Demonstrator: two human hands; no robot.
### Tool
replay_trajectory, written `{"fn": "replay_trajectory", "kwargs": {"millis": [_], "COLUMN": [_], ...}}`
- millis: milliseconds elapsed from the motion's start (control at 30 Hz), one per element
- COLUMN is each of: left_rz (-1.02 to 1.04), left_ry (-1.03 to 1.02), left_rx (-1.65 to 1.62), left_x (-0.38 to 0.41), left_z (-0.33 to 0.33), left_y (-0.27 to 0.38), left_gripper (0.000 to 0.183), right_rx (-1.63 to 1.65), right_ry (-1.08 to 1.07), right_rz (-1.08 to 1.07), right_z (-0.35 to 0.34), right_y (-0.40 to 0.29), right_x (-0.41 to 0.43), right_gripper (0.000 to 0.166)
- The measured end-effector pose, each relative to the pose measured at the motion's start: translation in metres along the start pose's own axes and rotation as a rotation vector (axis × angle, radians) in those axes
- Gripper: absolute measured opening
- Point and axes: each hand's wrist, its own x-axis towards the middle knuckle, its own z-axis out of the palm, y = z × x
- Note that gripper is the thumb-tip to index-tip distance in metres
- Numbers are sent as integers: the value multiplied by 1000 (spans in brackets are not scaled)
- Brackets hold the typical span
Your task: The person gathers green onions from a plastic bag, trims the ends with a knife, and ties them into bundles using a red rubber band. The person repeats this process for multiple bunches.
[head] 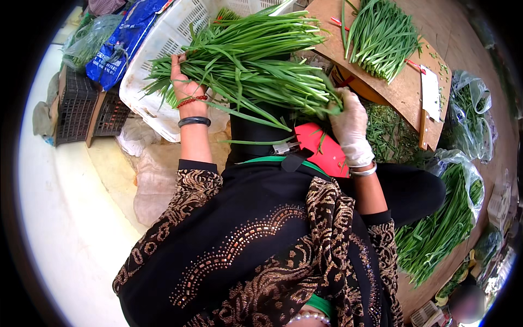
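My bare left hand (186,83) is under the leafy end of a large bunch of green garlic chives (261,73), its fingers partly hidden by the leaves. The pale cut ends point to the right. My right hand (349,118), in a thin whitish glove, is at those ends, its fingers closed on some blurred green bits of leaf. Below the bunch a red object (320,147) lies by my lap. Part of the bunch rests over a white plastic crate (153,118).
At the right, a wooden board (398,98) bears another chive bunch (382,41) and a cleaver (430,94). Leaf scraps (388,131) lie below it. Bagged chives (441,216) stand farther right. A blue bag (118,49) and dark plastic baskets (77,106) are at the left.
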Motion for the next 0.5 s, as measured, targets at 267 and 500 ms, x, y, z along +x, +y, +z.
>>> {"fn": "replay_trajectory", "kwargs": {"millis": [267, 500], "left_rz": [-3, -7], "left_ry": [177, 162], "left_rx": [64, 84], "left_x": [-12, -13], "left_z": [25, 27], "left_y": [-9, -7], "left_gripper": [28, 29], "right_rx": [-573, 487], "right_ry": [-416, -289], "right_rz": [189, 214], "right_z": [-52, -40], "right_y": [67, -31], "right_x": [-36, 0], "right_gripper": [39, 36]}}
